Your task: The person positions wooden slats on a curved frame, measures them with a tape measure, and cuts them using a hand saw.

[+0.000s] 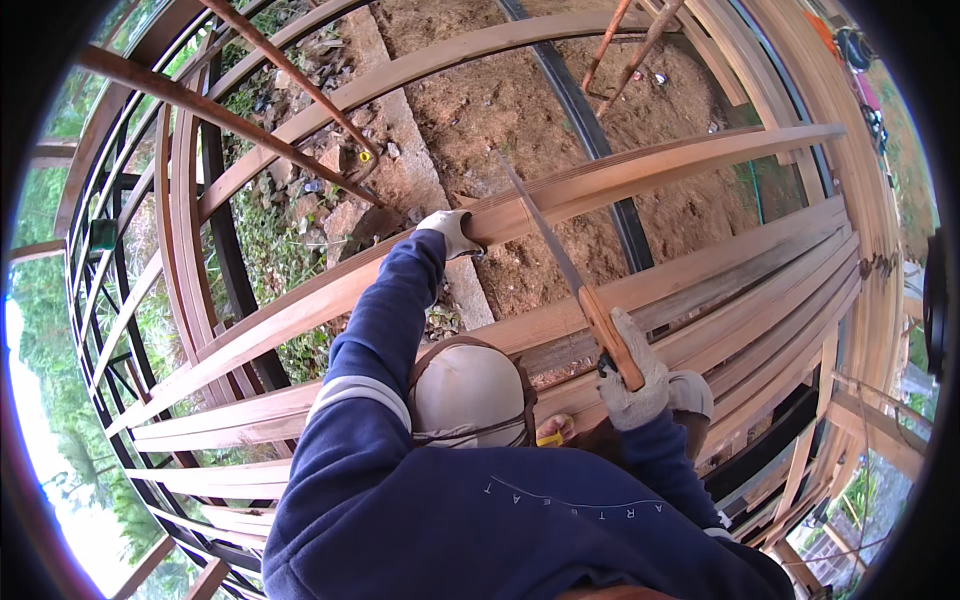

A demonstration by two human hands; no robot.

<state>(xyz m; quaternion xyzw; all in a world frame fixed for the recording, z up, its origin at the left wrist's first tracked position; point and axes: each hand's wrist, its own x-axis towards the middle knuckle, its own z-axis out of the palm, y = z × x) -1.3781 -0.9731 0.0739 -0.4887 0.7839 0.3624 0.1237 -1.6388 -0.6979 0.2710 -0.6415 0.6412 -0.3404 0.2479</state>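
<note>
My right hand (636,372), in a pale work glove, grips the wooden handle of a handsaw (566,262). The saw's long, narrow blade points up and away to the left. It passes across a long wooden board (610,196); whether its teeth touch the wood I cannot tell. My left hand (450,234), also gloved, is closed over this board, left of the blade. The board slants from the lower left to the upper right, and its top edge looks grooved. My knee, in a pale knee pad (468,396), is bent below my left hand.
Several more boards (700,255) lie side by side nearer me. A black metal beam (590,130) crosses under the boards. Rusty pipes (225,108) slope through the upper left. Brown soil (480,110), rocks and a concrete strip lie below. Stacked timber (862,330) stands along the right.
</note>
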